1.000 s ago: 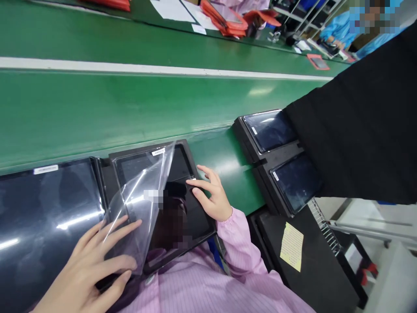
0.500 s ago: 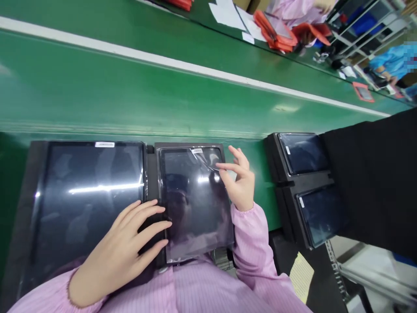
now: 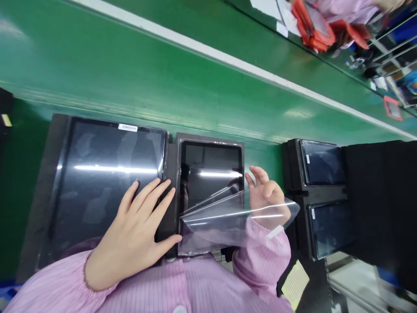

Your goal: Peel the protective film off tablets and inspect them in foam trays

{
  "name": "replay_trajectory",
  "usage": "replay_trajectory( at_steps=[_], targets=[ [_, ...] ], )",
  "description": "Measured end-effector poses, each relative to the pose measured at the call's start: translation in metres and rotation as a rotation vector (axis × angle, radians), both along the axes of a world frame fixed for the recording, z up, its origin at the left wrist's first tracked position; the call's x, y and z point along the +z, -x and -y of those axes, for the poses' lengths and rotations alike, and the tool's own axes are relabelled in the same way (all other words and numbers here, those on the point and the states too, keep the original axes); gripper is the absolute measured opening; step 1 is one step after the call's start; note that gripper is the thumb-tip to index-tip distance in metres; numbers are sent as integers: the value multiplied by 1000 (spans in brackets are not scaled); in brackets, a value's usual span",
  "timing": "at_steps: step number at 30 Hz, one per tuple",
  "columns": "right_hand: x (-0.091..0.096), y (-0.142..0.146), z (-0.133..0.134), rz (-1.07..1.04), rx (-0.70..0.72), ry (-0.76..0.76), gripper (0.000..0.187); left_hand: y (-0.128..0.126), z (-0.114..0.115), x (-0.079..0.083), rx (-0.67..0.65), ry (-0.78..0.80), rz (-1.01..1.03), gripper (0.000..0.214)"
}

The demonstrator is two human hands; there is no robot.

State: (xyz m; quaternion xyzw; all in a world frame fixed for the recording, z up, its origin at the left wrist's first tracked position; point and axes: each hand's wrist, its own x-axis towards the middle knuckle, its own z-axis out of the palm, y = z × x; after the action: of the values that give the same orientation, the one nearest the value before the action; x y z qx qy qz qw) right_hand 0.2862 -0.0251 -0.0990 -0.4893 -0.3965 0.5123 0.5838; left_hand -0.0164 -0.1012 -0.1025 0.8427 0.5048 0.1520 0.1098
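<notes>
A clear protective film (image 3: 221, 217) is peeled back from the upper part of the right-hand tablet (image 3: 211, 161), whose bare screen shows there; the film's lower part still lies on it. My right hand (image 3: 269, 200) grips the film's edge just right of this tablet, its fingers bent and partly seen through the film. A white label (image 3: 275, 231) hangs on the loose film. My left hand (image 3: 140, 226) lies with fingers spread over the larger left tablet (image 3: 107, 182) and the dark foam (image 3: 170, 174) between the tablets. The thumb reaches the right tablet's left edge.
Two smaller tablets (image 3: 322, 161) (image 3: 330, 228) sit in black foam trays at the right, beside a black panel (image 3: 384, 204). A yellow paper (image 3: 295, 284) lies below them. Across the green bench (image 3: 195, 100) are orange cases (image 3: 314, 30) and a co-worker's pink sleeve (image 3: 345, 8).
My right hand has drawn the film from the right tablet's top, down and to the right. My left hand stays at the gap between the tablets. The view has shifted.
</notes>
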Motion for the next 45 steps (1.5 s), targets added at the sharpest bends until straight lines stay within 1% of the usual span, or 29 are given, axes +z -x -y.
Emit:
replay_trajectory(
  at_steps=[3, 8, 12, 16, 19, 21, 23, 24, 28, 31, 33, 34, 36, 38, 40, 43, 45],
  targets=[
    [1, 2, 4, -118, -19, 71, 30, 0, 0, 1, -33, 35, -18, 86],
    [1, 1, 9, -251, -71, 110, 36, 2, 0, 0, -86, 47, -21, 103],
    [0, -2, 10, -323, -46, 165, 35, 2, 0, 0, -93, 43, -12, 107],
    [-2, -7, 9, -301, -28, 206, 27, 3, 0, -1, -97, 40, -1, 106],
    [-3, -9, 11, -150, 36, 167, 21, 4, 1, -4, -121, 27, 9, 109],
    [-2, -6, 15, 26, 64, 114, 18, 5, 1, -4, -126, 28, 18, 109],
    [-1, 0, 22, 233, 47, 67, 10, 5, 1, -4, -121, 35, 18, 106],
    [0, 4, 26, 337, 38, 55, 10, 6, 1, -3, -121, 36, 17, 106],
    [1, 18, 36, 648, 2, 60, 59, 7, 1, 0, -155, 28, 21, 106],
    [5, 23, 32, 862, -22, 75, 78, 2, 5, -1, -130, -6, 9, 92],
    [10, 24, 30, 1023, 22, 84, 82, -6, 9, -2, -73, -34, -13, 84],
    [12, 23, 30, 1097, 59, 83, 79, -12, 12, -3, -38, -47, -21, 83],
    [14, 24, 34, 1222, 124, 74, 65, -24, 17, -4, 47, -68, -17, 85],
    [12, 26, 42, 1294, 131, 54, 54, -36, 20, -6, 130, -59, 18, 85],
    [4, 31, 51, 1293, 71, 36, 51, -45, 21, -9, 192, -6, 85, 79],
    [-10, 37, 59, 1188, -29, 31, 52, -52, 20, -13, 261, 89, 251, 70],
    [-16, 38, 59, 1105, -53, 61, 53, -55, 20, -12, 323, 154, 423, 65]
  ],
)
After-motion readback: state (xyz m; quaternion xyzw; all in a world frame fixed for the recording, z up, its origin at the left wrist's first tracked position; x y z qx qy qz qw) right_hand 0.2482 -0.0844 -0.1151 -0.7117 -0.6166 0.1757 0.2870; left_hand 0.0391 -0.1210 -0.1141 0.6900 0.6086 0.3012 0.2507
